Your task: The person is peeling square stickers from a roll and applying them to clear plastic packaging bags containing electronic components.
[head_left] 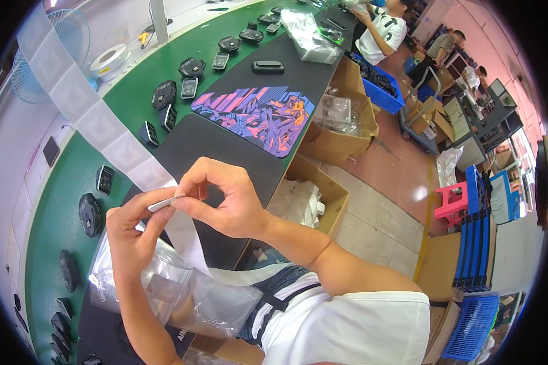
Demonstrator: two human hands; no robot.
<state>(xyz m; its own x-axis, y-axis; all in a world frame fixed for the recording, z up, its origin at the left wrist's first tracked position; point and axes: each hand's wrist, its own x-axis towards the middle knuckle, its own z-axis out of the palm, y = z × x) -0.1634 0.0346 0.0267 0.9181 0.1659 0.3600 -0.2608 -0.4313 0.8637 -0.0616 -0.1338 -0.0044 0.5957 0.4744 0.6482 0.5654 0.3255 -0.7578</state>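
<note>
My left hand [133,228] grips a small, flat, whitish piece [162,204] between thumb and fingers. Thumb and forefinger of my right hand [228,198] pinch together at the piece's right end; whether a thin film is between them is too small to tell. Behind both hands runs a long white label strip [97,125], marked with faint squares, from the upper left down across the table to my lap. Clear plastic bags [219,304] lie below my hands, at the table's near edge.
Black devices [89,214] and small screened units [189,88] line the green table [49,219]. A patterned purple mat [262,118] lies on a black mat. Cardboard boxes [329,210] stand right of the table. A fan [55,52] is at upper left; another person [383,33] sits far off.
</note>
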